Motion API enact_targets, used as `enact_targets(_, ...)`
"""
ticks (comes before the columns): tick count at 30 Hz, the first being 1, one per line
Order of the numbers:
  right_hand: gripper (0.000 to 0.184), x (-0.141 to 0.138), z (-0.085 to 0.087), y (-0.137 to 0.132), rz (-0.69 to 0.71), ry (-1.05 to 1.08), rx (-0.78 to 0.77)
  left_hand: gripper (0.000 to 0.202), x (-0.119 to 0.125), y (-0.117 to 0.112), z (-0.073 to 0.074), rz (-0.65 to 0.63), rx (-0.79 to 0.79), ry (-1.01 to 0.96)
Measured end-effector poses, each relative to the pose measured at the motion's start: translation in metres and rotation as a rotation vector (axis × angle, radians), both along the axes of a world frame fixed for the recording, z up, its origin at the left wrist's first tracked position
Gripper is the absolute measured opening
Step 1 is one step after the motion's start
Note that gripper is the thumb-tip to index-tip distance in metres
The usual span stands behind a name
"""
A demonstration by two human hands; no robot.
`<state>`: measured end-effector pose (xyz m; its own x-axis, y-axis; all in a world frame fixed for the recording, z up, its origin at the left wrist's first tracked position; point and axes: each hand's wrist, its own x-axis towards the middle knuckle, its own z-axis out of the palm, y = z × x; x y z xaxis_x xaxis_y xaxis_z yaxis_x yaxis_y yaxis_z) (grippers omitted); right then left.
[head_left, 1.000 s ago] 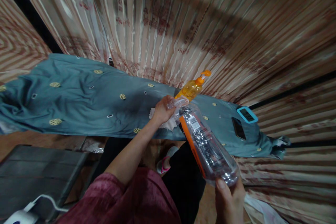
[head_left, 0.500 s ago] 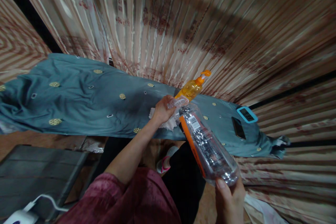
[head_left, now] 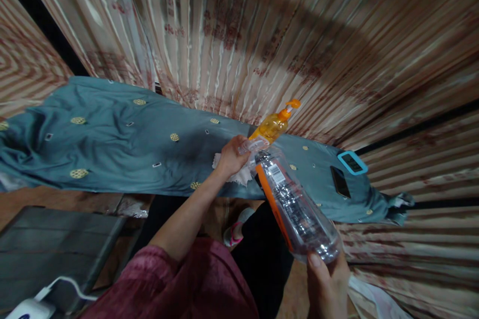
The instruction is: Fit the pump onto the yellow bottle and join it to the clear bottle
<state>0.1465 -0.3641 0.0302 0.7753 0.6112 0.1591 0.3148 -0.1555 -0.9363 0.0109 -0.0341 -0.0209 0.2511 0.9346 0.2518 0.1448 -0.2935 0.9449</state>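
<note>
- While the right hand [head_left: 329, 284] cups the base of a clear plastic bottle [head_left: 295, 209] with an orange label, the left hand [head_left: 232, 155] is closed around its neck end; the two hands are well apart, one at each end.
- The bottle is held in the air, tilted, with its neck over the near edge of the counter [head_left: 112, 144] and its base low over the person's lap.
- The work in hand looks like handling the bottle's mouth; whether a cap is on cannot be told.
- Any twist at the neck would call for a firm hold at the base, since the thin wall may give.
- A crumpled white tissue [head_left: 239, 177] lies under the left hand, on the teal cloth that covers the counter.
- An orange pump bottle [head_left: 273, 127] stands just behind the left hand, close enough to be knocked.
- Further right lie a black phone [head_left: 340, 182] and a blue-framed device [head_left: 352, 163].
- A striped curtain [head_left: 262, 35] hangs behind the counter.
</note>
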Motion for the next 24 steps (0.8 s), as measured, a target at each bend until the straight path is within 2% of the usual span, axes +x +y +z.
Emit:
enact_targets(3,0.095,-0.004,0.007,0.004,-0.049,0.036,-0.031,0.029,0.0,0.0,0.0,0.002,0.001,0.02)
enact_targets(7,0.093,-0.006,0.014,0.007,-0.05,0.072,-0.041,0.026,0.0,0.0,0.003,0.006,-0.002,0.027)
enact_targets(19,0.095,-0.009,0.014,0.006,-0.036,0.074,-0.042,0.027,0.0,0.0,0.001,0.009,-0.006,-0.002)
enact_targets(24,0.09,-0.011,0.015,0.007,-0.046,0.043,-0.047,0.029,0.001,0.0,0.001,0.006,-0.011,-0.006)
